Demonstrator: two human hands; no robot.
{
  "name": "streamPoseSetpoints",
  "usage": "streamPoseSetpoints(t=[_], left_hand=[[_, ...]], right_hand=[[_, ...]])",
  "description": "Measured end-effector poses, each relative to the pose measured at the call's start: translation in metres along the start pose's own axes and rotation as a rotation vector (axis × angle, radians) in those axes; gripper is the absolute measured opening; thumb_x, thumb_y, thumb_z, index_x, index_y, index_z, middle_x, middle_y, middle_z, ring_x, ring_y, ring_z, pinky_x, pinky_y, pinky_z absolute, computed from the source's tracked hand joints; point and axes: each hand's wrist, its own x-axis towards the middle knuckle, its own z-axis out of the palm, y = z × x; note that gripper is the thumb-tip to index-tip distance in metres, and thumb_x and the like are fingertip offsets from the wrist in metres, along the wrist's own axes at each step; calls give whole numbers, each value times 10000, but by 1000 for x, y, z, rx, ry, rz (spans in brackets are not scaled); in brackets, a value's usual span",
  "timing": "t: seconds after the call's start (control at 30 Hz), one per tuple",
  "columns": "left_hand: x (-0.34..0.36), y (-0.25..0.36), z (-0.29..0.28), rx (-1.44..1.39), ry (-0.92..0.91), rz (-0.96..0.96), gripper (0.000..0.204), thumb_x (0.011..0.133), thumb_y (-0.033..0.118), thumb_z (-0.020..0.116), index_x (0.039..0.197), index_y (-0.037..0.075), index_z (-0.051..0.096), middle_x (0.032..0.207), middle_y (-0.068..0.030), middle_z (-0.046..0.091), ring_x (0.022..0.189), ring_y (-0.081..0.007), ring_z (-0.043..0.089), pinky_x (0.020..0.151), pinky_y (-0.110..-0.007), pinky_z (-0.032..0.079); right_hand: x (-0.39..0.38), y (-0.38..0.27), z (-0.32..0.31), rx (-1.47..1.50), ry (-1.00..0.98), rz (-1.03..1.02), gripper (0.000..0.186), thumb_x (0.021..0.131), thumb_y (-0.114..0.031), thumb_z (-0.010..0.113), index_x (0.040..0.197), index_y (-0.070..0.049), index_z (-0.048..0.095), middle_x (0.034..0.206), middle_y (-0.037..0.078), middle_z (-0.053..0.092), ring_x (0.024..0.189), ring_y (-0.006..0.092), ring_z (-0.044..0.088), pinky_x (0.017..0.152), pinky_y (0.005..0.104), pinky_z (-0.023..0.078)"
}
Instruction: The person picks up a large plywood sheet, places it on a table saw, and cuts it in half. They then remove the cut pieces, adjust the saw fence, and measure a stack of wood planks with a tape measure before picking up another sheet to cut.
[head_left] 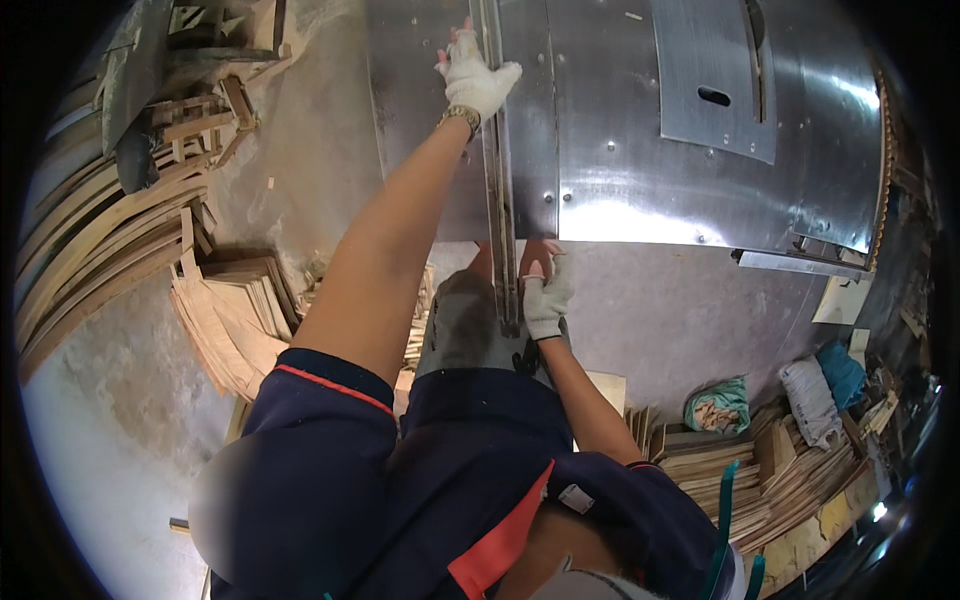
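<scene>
A long, narrow metal rail [503, 215] runs away from me over the steel tabletop [600, 190] and sticks out past its near edge toward my body. My left hand [478, 82], in a white glove with bare fingertips, reaches far forward. Its fingers are spread on the steel at the rail's left, and the thumb stretches across the rail. Just right of the rail's near end is my right hand [547, 298], gloved the same way. Its thumb and fingers point forward, apart; whether they touch the rail cannot be made out.
A raised steel plate [712, 95] with an oval slot lies on the tabletop's right part. Curved wooden strips [110, 235] and stacked thin boards [235, 310] stand at the left. More wood pieces [720, 475], a green cloth bundle [718, 405] and a grey sack [810, 400] lie at the lower right.
</scene>
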Motion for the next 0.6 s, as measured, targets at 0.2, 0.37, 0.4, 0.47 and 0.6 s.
streamPoseSetpoints(t=[0.2, 0.37, 0.4, 0.47, 0.6], left_hand=[[-3, 2, 2, -6, 0, -85, 1093, 758, 347, 761, 1599, 141, 94, 1593, -282, 234, 1495, -456, 143, 1242, -489, 83], [-2, 2, 0, 8, -21, -83, 1082, 774, 360, 752, 1600, 141, 89, 1601, -271, 223, 1498, -452, 139, 1242, -485, 87], [-1, 2, 0, 1, -16, -73, 1081, 775, 360, 752, 1600, 140, 89, 1603, -268, 221, 1498, -451, 137, 1243, -483, 89], [0, 1, 1, 6, -9, -69, 1080, 775, 362, 751, 1600, 140, 90, 1606, -262, 219, 1498, -452, 136, 1242, -478, 96], [0, 3, 0, 30, -4, -86, 1079, 770, 370, 744, 1600, 140, 93, 1605, -260, 223, 1496, -454, 143, 1240, -470, 116]], right_hand=[[-28, 122, 36, 553, 46, 1032, 541, 979, -468, 436, 1234, -6, 555, 1109, 168, 613, 1004, 280, 609, 865, 414, 516], [-16, 125, 65, 1115, -146, 1323, 629, 1003, -523, 378, 1288, 32, 462, 1093, 216, 597, 925, 354, 614, 826, 503, 517], [-11, 118, 66, 1265, -219, 1268, 637, 1009, -529, 365, 1294, 34, 456, 1072, 215, 610, 912, 355, 621, 813, 499, 522], [-7, 110, 68, 1309, -278, 1162, 612, 1025, -512, 335, 1312, 17, 446, 1046, 206, 632, 885, 358, 632, 801, 489, 541], [-3, 123, 71, 1313, -288, 1223, 645, 1014, -529, 385, 1332, 22, 490, 1114, 179, 632, 900, 323, 646, 788, 420, 571]])
